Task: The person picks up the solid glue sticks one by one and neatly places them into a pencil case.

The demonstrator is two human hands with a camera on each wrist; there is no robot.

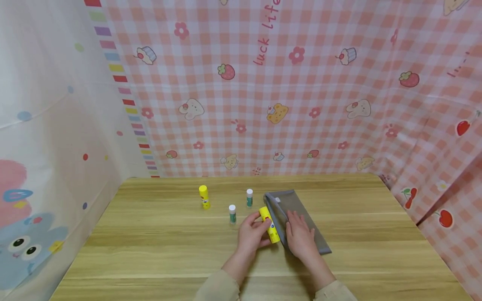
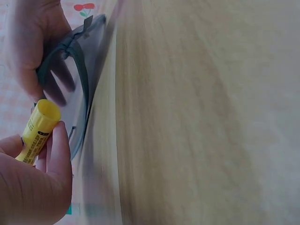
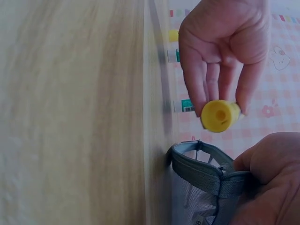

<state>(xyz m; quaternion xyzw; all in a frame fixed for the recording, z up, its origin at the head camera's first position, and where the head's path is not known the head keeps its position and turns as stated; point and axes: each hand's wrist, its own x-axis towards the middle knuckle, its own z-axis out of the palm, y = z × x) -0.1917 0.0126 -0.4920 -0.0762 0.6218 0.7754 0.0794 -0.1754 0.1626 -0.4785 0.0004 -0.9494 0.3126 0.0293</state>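
My left hand [image 1: 250,234] pinches a yellow glue stick [image 1: 269,225] between thumb and fingers, tilted beside the mouth of a grey mesh zipper pouch [image 1: 297,200]. The round yellow end of that stick [image 3: 218,116] points toward the camera in the right wrist view, just apart from the pouch. With thumb and fingers, my right hand [image 1: 300,236] holds the pouch by its upper edge. In the right wrist view the zippered rim [image 3: 197,173] gapes apart. Part of the right hand's fingers shows behind the rim in the left wrist view.
Another yellow glue stick [image 1: 204,197] stands at the back left of the wooden table [image 1: 150,251]. Two smaller green glue sticks with white caps stand nearer the pouch, one in front [image 1: 232,214] and one farther back [image 1: 249,198]. A checked pink cloth [image 1: 244,96] hangs behind.
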